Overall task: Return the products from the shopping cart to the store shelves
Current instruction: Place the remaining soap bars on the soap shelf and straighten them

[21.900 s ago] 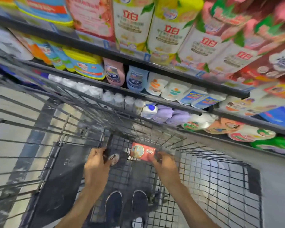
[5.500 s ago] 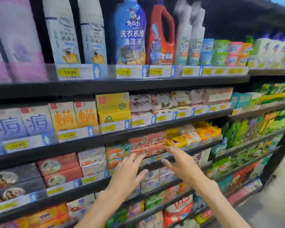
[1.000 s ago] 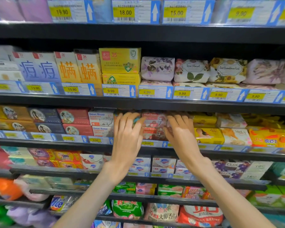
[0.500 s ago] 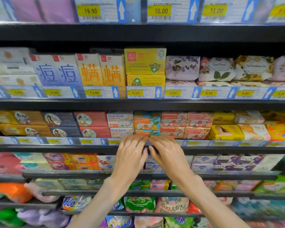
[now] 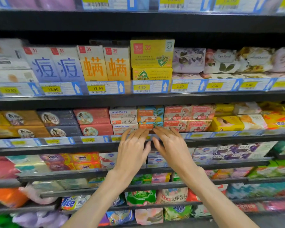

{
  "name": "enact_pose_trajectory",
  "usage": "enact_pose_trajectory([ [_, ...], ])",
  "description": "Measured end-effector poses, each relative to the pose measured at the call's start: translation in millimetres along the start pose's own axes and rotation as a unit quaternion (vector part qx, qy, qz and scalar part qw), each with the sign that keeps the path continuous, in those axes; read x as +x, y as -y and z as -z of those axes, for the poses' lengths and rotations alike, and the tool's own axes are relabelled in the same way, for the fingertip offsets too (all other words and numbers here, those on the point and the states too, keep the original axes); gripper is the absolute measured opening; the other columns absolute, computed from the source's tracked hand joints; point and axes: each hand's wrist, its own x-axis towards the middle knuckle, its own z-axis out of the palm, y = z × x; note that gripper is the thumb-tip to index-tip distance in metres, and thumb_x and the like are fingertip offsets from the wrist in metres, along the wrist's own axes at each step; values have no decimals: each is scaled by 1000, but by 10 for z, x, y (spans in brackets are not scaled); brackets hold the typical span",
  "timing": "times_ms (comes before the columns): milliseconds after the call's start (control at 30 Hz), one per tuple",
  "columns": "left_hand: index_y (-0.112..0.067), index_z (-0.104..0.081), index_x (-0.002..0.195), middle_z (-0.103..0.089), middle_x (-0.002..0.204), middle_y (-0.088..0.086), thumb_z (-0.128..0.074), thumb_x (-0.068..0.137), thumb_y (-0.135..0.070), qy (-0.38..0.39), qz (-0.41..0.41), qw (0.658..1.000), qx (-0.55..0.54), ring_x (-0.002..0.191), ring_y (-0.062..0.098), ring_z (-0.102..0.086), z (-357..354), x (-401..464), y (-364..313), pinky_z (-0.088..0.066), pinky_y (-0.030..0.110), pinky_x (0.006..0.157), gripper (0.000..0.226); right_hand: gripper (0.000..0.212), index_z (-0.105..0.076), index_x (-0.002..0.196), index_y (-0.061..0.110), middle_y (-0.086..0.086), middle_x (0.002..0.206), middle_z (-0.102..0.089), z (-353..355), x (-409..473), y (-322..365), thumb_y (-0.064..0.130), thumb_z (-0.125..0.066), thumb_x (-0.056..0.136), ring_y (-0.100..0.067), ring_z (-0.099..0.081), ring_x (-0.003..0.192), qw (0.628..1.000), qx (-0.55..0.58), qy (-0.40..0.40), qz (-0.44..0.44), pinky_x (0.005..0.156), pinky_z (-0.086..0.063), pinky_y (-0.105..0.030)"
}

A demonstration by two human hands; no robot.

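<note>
My left hand (image 5: 132, 148) and my right hand (image 5: 170, 145) hover side by side in front of the soap shelf (image 5: 220, 139), palms toward it, fingers spread, holding nothing. Their fingertips reach the price rail just under the orange-and-teal Goat Soap boxes (image 5: 150, 113). Red soap boxes with a round portrait (image 5: 91, 116) are stacked further left on the same shelf, next to dark ones (image 5: 56, 117). The shopping cart is out of view.
White Goat Soap boxes (image 5: 123, 115) and red ones (image 5: 187, 111) flank the teal stack. Above is a shelf of tall blue, orange and yellow boxes (image 5: 151, 53) and floral wrapped bars (image 5: 188, 60). Lower shelves hold more soap and detergent bags (image 5: 72, 202).
Both hands have come back from the soap boxes on the middle shelf and dropped to its front rail, drawing together. The view has shifted slightly left and closer.
</note>
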Motion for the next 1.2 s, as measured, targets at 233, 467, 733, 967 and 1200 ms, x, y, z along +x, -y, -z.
enact_pose_trajectory([
  [233, -21, -62, 132, -65, 133, -6, -51, 98, -37, -16, 5, 1000, -9, 126, 13, -57, 23, -19, -29, -34, 42, 117, 39, 34, -66, 125, 16, 0, 128, -68, 47, -20, -22, 33, -58, 97, -15, -63, 118, 1000, 16, 5, 13, 109, -44, -39],
  [467, -13, -61, 130, -59, 133, 4, -56, 94, -11, -139, -20, 990, 23, 131, 30, -46, 225, 198, 85, -35, 43, 112, 37, 29, -63, 124, 11, -3, 125, -65, 287, 156, -121, 21, -59, 98, -23, -56, 121, 993, 8, -113, 29, 104, -45, -35],
  [733, -13, -60, 126, -59, 125, 10, -63, 92, -13, -155, 3, 981, 117, 118, 35, -50, 110, 454, 69, -38, 51, 105, 34, 43, -55, 135, 12, -9, 126, -62, 198, 504, -221, 33, -57, 97, -32, -52, 118, 986, -99, -133, 2, 100, -44, -45],
  [967, -13, -61, 116, -65, 109, 8, -75, 80, -1, -165, 34, 977, 128, 108, 35, -54, 29, 496, 93, -41, 58, 103, 40, 29, -69, 119, 15, -8, 118, -70, 48, 673, -228, 28, -63, 93, -35, -58, 117, 986, -105, -127, 9, 105, -39, -47],
  [1200, -14, -62, 117, -64, 120, 6, -73, 84, -2, -149, 38, 982, 108, 119, 35, -51, 94, 506, 64, -37, 60, 108, 38, 27, -72, 115, 16, -10, 112, -73, 48, 710, -237, 25, -69, 90, -40, -63, 108, 990, -72, -119, -7, 96, -47, -47],
])
